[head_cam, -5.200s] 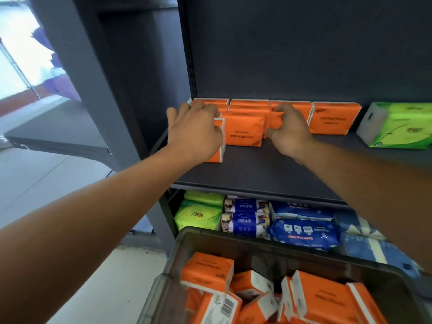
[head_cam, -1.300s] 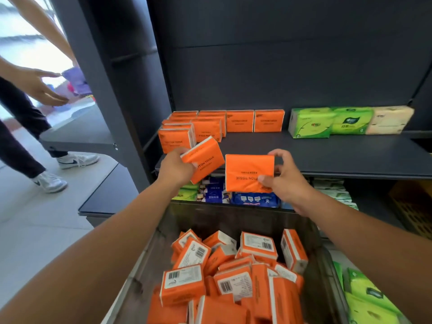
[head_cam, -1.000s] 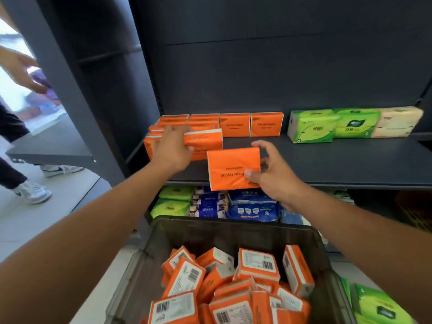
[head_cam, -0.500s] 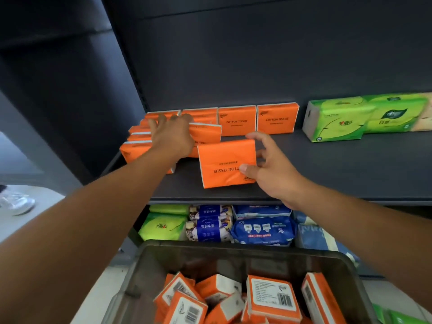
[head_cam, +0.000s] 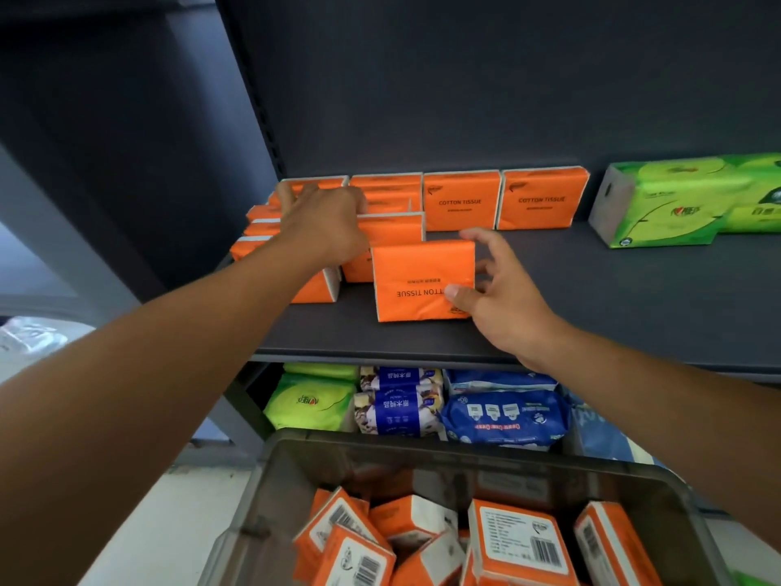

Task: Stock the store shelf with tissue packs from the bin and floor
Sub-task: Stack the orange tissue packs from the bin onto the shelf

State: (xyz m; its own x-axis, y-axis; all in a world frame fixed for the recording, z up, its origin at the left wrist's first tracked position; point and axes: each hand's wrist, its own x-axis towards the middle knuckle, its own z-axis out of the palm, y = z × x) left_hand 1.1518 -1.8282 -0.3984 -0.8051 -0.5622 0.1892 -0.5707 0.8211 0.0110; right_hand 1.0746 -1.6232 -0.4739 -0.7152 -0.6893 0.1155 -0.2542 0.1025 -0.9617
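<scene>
Now the right hand (head_cam: pixel 503 306) is pinching the middle orange pack (head_cam: pixel 418 272), which is risking tipping off the shelf (head_cam: pixel 591 298); the left hand (head_cam: pixel 325 224) is covering upper-left packs (head_cam: pixel 262 243), grip unclear.

L hand (head_cam: pixel 325 222) & R hand (head_cam: pixel 503 298), forearms bare.

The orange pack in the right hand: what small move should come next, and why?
Probably slide the pack back until it meets the row behind it, then let go. The right hand pinches its right edge, and it stands forward of that row, near the front of the shelf. The left hand rests on the left stacks.
</scene>
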